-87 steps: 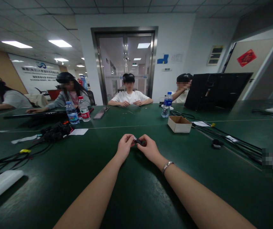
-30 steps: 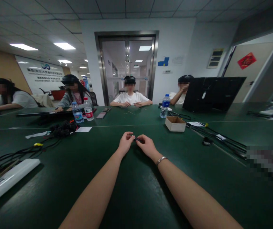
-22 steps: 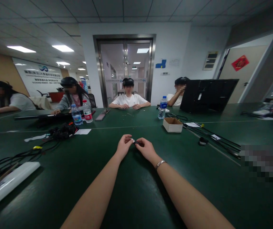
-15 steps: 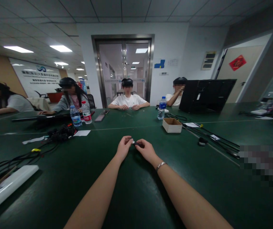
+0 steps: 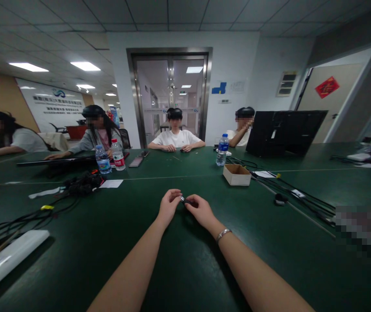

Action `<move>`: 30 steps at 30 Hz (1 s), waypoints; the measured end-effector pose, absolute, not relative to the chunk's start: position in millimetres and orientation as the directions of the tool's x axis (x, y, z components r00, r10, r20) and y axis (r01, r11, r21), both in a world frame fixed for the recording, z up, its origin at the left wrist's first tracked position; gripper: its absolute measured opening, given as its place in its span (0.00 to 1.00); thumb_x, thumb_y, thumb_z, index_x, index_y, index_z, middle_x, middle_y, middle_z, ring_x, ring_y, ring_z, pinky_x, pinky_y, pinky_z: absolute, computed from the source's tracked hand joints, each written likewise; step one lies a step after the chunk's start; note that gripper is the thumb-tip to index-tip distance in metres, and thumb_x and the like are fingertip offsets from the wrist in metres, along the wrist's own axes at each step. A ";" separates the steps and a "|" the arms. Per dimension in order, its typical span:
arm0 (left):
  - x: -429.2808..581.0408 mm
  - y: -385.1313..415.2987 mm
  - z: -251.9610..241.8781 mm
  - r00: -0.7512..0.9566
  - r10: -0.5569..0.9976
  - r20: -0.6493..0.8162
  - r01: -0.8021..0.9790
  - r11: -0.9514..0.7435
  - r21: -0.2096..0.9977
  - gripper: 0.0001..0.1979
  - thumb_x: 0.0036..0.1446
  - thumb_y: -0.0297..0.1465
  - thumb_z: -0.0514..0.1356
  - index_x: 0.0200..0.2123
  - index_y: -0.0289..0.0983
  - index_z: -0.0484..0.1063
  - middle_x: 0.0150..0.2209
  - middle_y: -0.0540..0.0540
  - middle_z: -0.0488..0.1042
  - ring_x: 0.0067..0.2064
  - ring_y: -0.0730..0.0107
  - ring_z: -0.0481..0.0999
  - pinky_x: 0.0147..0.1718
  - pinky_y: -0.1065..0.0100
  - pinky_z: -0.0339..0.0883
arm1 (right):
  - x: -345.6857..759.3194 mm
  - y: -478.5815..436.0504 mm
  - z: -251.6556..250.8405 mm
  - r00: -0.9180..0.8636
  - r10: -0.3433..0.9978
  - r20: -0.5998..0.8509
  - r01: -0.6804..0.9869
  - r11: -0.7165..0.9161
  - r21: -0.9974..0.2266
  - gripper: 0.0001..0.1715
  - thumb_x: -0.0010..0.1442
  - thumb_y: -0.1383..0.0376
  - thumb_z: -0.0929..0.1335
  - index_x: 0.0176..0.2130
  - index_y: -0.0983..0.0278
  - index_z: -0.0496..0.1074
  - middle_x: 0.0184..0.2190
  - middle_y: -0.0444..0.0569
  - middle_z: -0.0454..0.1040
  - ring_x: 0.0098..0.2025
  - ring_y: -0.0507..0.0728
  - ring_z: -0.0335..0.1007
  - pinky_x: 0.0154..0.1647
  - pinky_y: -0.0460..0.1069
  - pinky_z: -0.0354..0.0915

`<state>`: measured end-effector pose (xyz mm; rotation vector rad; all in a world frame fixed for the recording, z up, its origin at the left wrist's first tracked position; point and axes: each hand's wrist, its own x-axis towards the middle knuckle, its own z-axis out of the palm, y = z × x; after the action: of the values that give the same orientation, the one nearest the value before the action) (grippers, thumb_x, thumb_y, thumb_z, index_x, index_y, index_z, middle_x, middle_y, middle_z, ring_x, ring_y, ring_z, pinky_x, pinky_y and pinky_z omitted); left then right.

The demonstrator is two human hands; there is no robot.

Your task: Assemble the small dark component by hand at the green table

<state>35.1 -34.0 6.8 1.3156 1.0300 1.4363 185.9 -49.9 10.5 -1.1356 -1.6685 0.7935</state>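
Between my two hands, just above the green table (image 5: 175, 277), is a small black object with a shiny silver end (image 5: 182, 199); it is too small to name more exactly. My right hand (image 5: 201, 210) pinches its dark part between thumb and fingers. My left hand (image 5: 169, 208) has its thumb and fingertips closed at the silver end, touching it from the left. Part of the object is covered by my fingers. A metal bracelet (image 5: 223, 234) circles my right wrist.
Beyond my hands stand an open cardboard box (image 5: 237, 178) and a water bottle (image 5: 222, 150). Black cables (image 5: 311, 201) run along the right, near a monitor (image 5: 282, 132). At left are a white power strip (image 5: 13, 260) and two bottles (image 5: 103, 160). Several people sit around the table.
The view has shifted slightly, so the surroundings sit a little lower and those at right lie farther right. Both hands keep nearly the same hold on the small object.
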 end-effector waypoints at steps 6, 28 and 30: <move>35.3 -32.6 4.0 -0.033 0.967 0.254 -0.024 -0.255 0.967 0.16 0.48 0.36 0.64 0.40 0.36 0.71 0.35 0.45 0.73 0.39 0.66 0.74 0.43 0.63 0.67 | 184.1 -50.5 13.3 -0.158 0.928 0.338 0.320 0.372 -0.871 0.10 0.52 0.62 0.67 0.35 0.65 0.71 0.32 0.47 0.74 0.34 0.53 0.69 0.39 0.49 0.65; 33.7 -21.7 4.5 -0.009 0.981 0.192 -0.091 -0.192 0.977 0.17 0.47 0.34 0.65 0.41 0.37 0.70 0.39 0.44 0.73 0.41 0.65 0.74 0.36 0.67 0.68 | 186.4 -31.1 8.9 -0.148 0.922 0.358 0.306 0.387 -0.870 0.09 0.52 0.64 0.67 0.35 0.65 0.71 0.31 0.46 0.72 0.33 0.53 0.67 0.37 0.48 0.64; 34.3 -23.5 7.1 -0.014 0.983 0.183 -0.092 -0.183 0.979 0.17 0.47 0.35 0.65 0.42 0.37 0.70 0.42 0.43 0.72 0.43 0.65 0.73 0.37 0.67 0.68 | 186.6 -30.4 8.7 -0.148 0.922 0.357 0.304 0.386 -0.871 0.09 0.52 0.64 0.67 0.35 0.65 0.71 0.31 0.46 0.73 0.32 0.52 0.67 0.36 0.48 0.64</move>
<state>34.3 -23.5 7.1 1.2695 1.0514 1.3898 186.6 -30.4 8.7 -1.0957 -1.6733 0.7964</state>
